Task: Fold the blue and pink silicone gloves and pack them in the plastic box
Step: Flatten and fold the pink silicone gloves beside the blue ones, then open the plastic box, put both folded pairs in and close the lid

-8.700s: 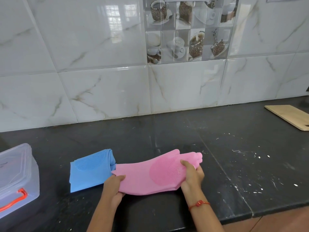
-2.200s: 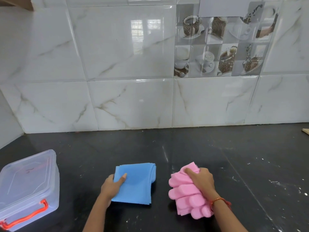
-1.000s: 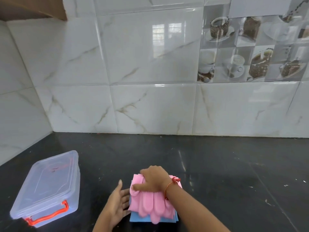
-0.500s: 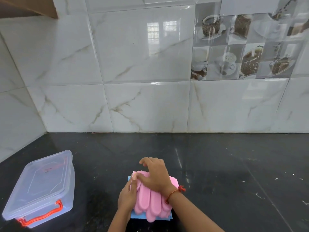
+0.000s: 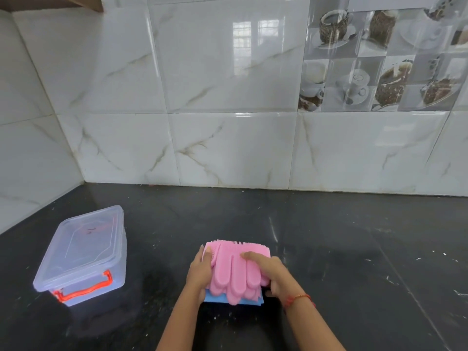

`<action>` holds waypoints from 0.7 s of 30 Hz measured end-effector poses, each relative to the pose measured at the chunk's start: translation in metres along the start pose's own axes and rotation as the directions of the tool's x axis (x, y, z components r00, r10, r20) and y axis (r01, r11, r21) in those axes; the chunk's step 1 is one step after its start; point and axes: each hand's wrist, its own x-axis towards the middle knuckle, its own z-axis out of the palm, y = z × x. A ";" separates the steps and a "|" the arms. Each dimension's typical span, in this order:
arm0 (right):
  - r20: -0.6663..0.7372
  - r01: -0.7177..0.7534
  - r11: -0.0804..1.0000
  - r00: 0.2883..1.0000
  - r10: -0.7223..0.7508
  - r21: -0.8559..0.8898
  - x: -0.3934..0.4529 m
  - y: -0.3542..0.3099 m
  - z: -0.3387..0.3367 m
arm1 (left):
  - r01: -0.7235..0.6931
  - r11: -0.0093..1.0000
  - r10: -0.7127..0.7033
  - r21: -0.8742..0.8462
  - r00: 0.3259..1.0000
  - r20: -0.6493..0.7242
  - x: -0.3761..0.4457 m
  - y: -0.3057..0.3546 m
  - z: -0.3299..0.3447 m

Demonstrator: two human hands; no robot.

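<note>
The folded pink glove [image 5: 236, 271] lies on top of the folded blue glove [image 5: 217, 298], the two forming one stack on the black countertop [image 5: 342, 262] at about 6 o'clock in the view. Only a thin strip of blue shows under the pink at the near edge of the stack, and the pink glove's fingers point toward the person, their tips hanging over that blue edge.

The left hand [image 5: 200, 273] clasps the stack's 9 o'clock side: its thumb [image 5: 208, 255] lies on the pink glove's top near the far corner, while the palm and remaining fingers wrap the side, so it grips both gloves together. How far those fingers reach beneath cannot be told.

The right hand [image 5: 272, 273] holds the 3 o'clock side. Its forefinger [image 5: 250, 256] stretches across the pink glove's upper surface toward the middle, and the other fingers curl down round the right edge of the stack. A red thread bracelet [image 5: 300, 297] sits on that wrist.

The plastic box [image 5: 83, 254] stands at 9 o'clock from the gloves, well apart from them, with its clear lid on and an orange handle [image 5: 83, 290] across its near end. A marble-patterned tiled wall [image 5: 228, 97] rises at 12 o'clock behind the counter.
</note>
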 end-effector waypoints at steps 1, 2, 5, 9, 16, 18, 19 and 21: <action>0.000 -0.013 0.999 1.000 0.013 0.034 0.000 -0.002 0.001 | 0.013 1.000 -0.013 -0.011 1.000 0.003 -0.004 0.002 -0.001; 0.008 -0.019 0.998 1.000 0.019 0.068 -0.002 -0.003 0.003 | 0.026 0.999 -0.026 -0.024 1.000 0.009 -0.008 0.003 -0.002; 0.059 -0.044 0.996 0.997 0.039 0.083 -0.002 0.000 0.007 | 0.064 0.994 -0.061 -0.088 0.998 0.035 -0.014 -0.001 -0.004; 0.120 -0.037 0.999 0.992 0.032 0.037 0.000 -0.001 0.016 | 0.141 0.985 -0.134 -0.102 0.988 0.073 -0.019 -0.005 -0.015; 0.038 0.018 0.999 0.999 -0.020 0.050 0.010 0.005 0.033 | 0.005 0.970 -0.013 0.244 0.999 0.031 -0.025 0.000 -0.032; 0.031 0.000 0.996 1.000 -0.003 0.086 0.012 0.009 0.033 | -0.044 0.904 0.041 0.425 0.999 0.015 -0.023 0.003 -0.038; 0.036 -0.004 0.995 0.999 0.001 0.095 0.013 0.010 0.034 | -0.065 0.873 0.067 0.484 0.998 0.014 -0.020 0.003 -0.040; 0.059 -0.009 0.995 0.998 0.003 0.099 0.016 0.011 0.034 | -0.093 0.825 0.100 0.557 0.995 0.018 -0.021 0.005 -0.045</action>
